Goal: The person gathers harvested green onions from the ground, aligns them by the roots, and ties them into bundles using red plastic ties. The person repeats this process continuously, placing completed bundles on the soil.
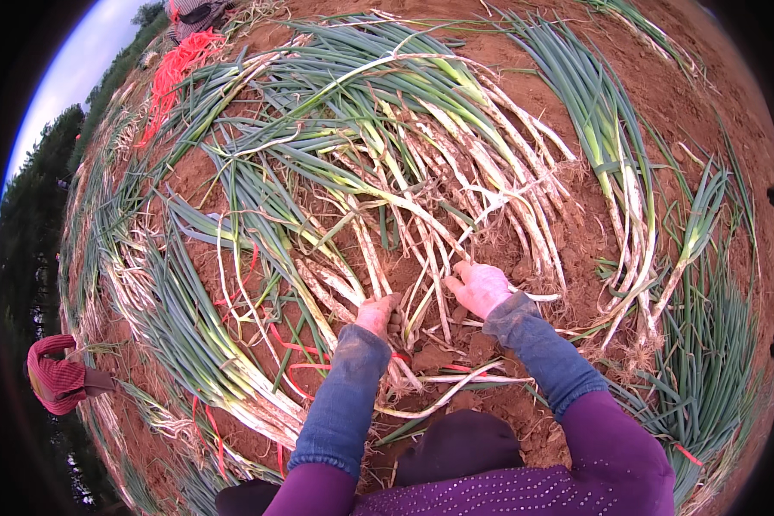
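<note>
Long green onions with green leaves and soil-stained white stalks lie in a heap on reddish soil before me. My left hand is closed around white stalks at the near edge of the heap; the number gripped is hidden by the fingers. To its right, my right hand pinches the lower end of a green onion stalk whose leaves reach up and left. Red plastic strips lie on the soil around and under the stalks near my left hand. Roots show at the stalks' lower ends.
Another bundle of green onions lies at the left, and a loose bunch at the right. A tied bundle is at the far right. A red strip pile lies at upper left. Co-workers bend at the left and top left.
</note>
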Motion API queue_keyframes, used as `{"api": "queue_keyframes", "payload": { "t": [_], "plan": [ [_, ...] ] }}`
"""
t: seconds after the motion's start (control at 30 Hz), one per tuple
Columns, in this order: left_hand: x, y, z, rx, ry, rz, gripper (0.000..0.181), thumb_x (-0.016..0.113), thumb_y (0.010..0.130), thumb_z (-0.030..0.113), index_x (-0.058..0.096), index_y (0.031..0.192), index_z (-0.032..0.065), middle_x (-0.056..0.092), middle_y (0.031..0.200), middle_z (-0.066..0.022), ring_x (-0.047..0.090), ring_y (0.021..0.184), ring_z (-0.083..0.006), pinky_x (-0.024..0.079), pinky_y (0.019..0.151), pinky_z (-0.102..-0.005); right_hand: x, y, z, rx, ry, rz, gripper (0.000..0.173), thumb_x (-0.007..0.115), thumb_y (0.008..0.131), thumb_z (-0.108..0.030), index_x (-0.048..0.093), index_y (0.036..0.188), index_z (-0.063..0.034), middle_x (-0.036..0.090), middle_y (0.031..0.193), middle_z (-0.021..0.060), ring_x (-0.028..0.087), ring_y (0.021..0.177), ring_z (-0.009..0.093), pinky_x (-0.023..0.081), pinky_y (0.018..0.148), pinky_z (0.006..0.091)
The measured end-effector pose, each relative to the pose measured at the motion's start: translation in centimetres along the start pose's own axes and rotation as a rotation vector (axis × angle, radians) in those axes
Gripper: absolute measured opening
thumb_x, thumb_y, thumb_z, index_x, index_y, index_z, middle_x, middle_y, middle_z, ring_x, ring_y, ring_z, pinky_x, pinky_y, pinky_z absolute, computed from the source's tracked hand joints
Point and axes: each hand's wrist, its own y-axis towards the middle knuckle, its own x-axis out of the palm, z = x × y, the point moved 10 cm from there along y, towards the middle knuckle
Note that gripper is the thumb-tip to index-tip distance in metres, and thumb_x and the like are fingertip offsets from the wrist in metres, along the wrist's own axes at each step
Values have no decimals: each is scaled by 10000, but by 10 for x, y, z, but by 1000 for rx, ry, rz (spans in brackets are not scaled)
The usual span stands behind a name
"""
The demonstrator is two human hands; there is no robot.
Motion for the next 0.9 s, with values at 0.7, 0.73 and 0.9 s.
{"api": "queue_keyframes", "payload": {
  "t": [0.7, 0.73, 0.9],
  "plan": [
    [-46, -223, 159, 799, -384, -342, 618, 622, 960, 427, 524, 1352, -40, 693, 1139, -150, 631, 723, -137, 517, 616, -260, 9, 35, 7, 355, 250, 75, 588, 690, 848, -496, 597, 1132, 10, 693, 1016, 245, 672, 1022, 370, 524, 872, 468],
    [-32, -216, 154, 727, -279, -303, 589, 628, 959, 397, 537, 1337, -45, 698, 1121, -151, 618, 695, -133, 503, 596, -256, 20, 42, 2, 353, 190, 24, 560, 693, 847, -475, 591, 1115, 6, 696, 1003, 242, 680, 1000, 372, 528, 864, 471],
    [-23, -250, 153, 766, -266, -252, 498, 637, 947, 306, 587, 1275, -66, 730, 1031, -177, 564, 558, -111, 446, 499, -236, 10, 53, -35, 337, 160, 59, 432, 695, 831, -384, 586, 1057, -33, 711, 896, 191, 711, 832, 363, 555, 757, 479]
  ]
}}
